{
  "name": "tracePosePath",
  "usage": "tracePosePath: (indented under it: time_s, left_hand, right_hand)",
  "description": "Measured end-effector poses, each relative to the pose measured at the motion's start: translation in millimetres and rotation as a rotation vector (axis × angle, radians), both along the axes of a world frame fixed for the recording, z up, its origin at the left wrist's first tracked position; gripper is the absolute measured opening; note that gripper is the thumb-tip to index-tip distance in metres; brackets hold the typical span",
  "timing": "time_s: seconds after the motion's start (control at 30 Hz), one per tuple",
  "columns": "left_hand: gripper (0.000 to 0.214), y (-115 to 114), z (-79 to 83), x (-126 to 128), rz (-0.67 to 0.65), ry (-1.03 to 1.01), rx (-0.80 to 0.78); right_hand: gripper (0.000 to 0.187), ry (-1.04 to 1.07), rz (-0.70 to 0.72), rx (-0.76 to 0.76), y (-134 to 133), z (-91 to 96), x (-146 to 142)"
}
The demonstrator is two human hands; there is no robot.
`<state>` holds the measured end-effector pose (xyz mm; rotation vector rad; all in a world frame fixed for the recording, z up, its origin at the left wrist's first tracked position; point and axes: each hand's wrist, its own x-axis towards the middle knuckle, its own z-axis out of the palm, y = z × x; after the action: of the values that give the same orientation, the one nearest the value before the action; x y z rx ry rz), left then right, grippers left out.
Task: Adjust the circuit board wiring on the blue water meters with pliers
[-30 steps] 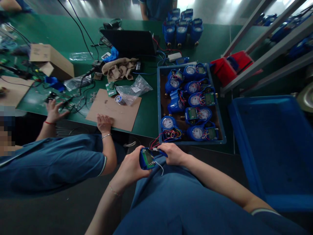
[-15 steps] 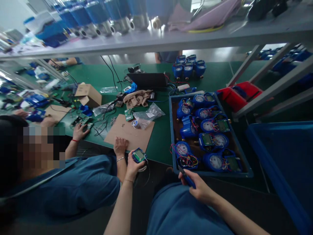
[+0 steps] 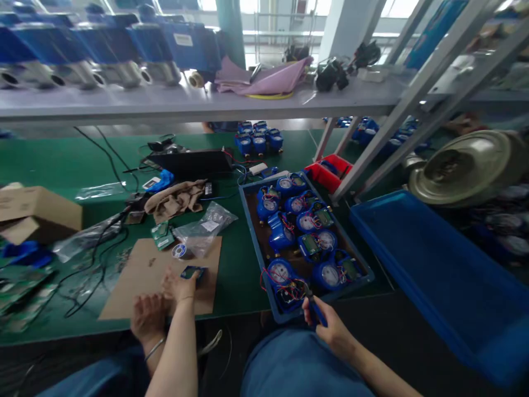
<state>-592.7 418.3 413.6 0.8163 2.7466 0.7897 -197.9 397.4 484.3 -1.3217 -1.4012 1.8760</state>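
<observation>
My hands are split: the left hand [image 3: 178,286] closes on a small display module [image 3: 192,272] resting on the cardboard sheet [image 3: 136,281] on the bench [image 3: 239,275], the right hand [image 3: 326,325] grips a blue-handled tool [image 3: 314,310] beside the meter tray [image 3: 253,248], its meters apparently unfinished.

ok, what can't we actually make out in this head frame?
- Head view: the blue module under the left hand; the fingers cover most of it, its display unreadable.
- Head view: the blue-handled tool in the right hand; the tip is lost among the wires.
- Head view: meter dials in the blue tray; too small to read.
- Co-worker's hand: arm cut off by the bottom edge.
</observation>
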Motion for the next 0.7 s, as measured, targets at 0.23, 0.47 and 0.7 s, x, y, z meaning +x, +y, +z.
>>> tracePosePath:
  time_s: [0.23, 0.47, 0.7]
  left_hand:
    - [0.053, 36, 12.8, 110, -0.361, 0.052, 0.315]
    - [0.019, 2, 47.9, 255, -1.146, -0.279, 0.499]
    - [0.022, 21, 30.8, 341, -1.225, -0.33, 0.141]
  right_hand:
    - [0.04, 0.144, -0.478, -0.089, -18, -16.6, 18]
    - [0.04, 0.142, -0.846, -0.069, 1, -16.2, 85]
    - [0.033, -0.065, -0.847, -0.041, 51, -29.0, 172]
